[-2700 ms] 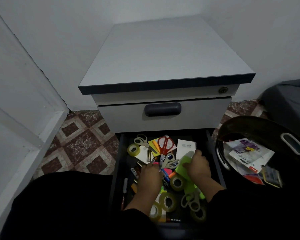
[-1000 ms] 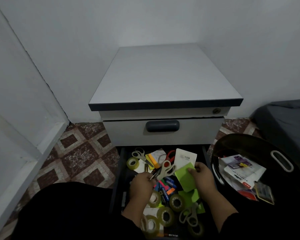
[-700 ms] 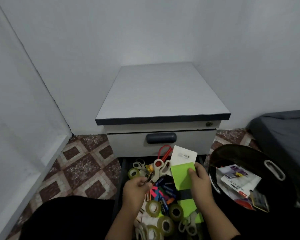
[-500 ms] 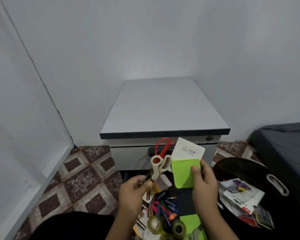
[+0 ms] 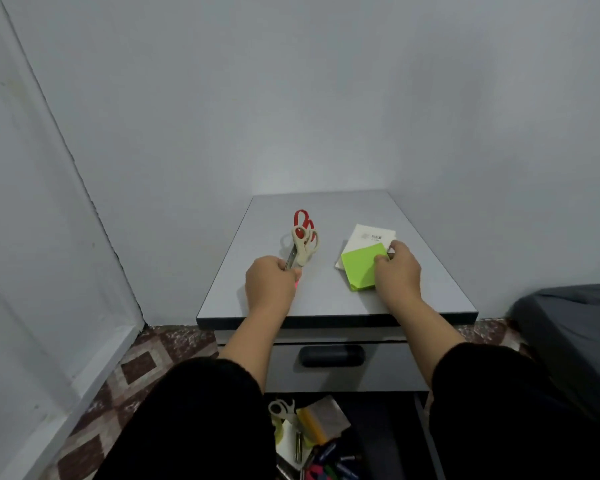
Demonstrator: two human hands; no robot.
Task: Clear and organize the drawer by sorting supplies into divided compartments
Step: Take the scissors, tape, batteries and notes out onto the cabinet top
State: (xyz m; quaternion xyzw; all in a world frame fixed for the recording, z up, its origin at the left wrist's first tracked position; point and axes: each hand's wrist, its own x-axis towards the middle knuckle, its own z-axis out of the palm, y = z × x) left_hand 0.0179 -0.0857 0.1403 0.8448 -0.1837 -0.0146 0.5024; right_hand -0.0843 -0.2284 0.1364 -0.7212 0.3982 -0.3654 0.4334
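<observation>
Both hands have come up out of the open drawer (image 5: 426,431) and now sit over the cabinet top (image 5: 329,299); half a second ago they were lower, in front of the cabinet face. Left hand (image 5: 270,285) fingers curled round the blade end of two pairs of scissors, handles pointing away toward the wall. Beige-handled scissors (image 5: 303,249) lie over the red-handled scissors (image 5: 301,218), whose loops show just behind. Whether the scissors touch the top or hang just above it, cannot tell. Right hand (image 5: 397,271) pinches the green sticky-note pad (image 5: 359,268) and the white card (image 5: 369,237) together at their right edge, thumb on top, other fingers curled under. Pad overlaps the card's near half; both low on the cabinet top, contact unclear. Scissors left of centre, pad and card right of centre, well apart.

Drawer below holds more supplies at the frame bottom: another white-handled pair of scissors (image 5: 281,408), a yellow-edged plastic pouch (image 5: 323,424), a heap of coloured markers (image 5: 329,465). Closed upper drawer with dark handle (image 5: 331,355) sits between. Black sleeves (image 5: 201,420) cover both forearms. Patterned floor tiles (image 5: 118,386) left, dark grey fabric (image 5: 575,327) right.
</observation>
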